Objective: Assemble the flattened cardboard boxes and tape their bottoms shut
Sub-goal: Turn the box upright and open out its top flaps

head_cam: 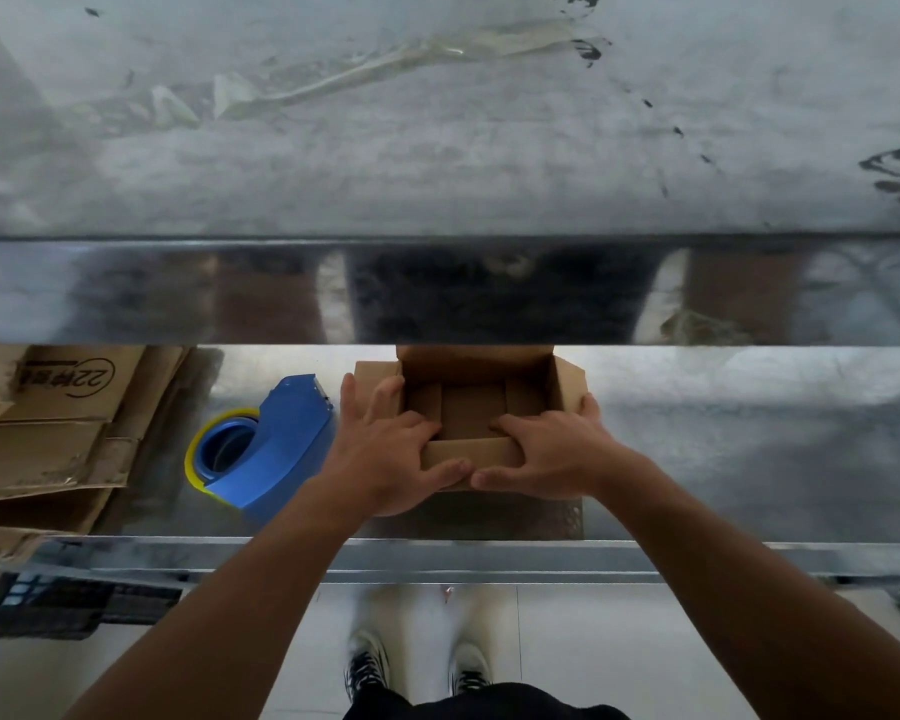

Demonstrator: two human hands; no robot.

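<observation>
A small brown cardboard box (476,407) stands opened up on the lower metal shelf (723,444), its open side up and its flaps folded inward at the bottom. My left hand (385,449) grips the box's near left corner, fingers over the left wall and thumb on the near flap. My right hand (552,454) holds the near right corner, with fingers curled round the right wall. A blue tape dispenser (276,444) with a yellow-edged roll lies just left of the box. Flattened cardboard boxes (48,433) are stacked at the far left.
An upper metal shelf (437,148) with bits of old tape stuck to it overhangs the work area, and its front lip (437,293) hides the box's far side. A dark crate (48,605) sits under the shelf at lower left. My shoes (417,667) stand on a pale floor.
</observation>
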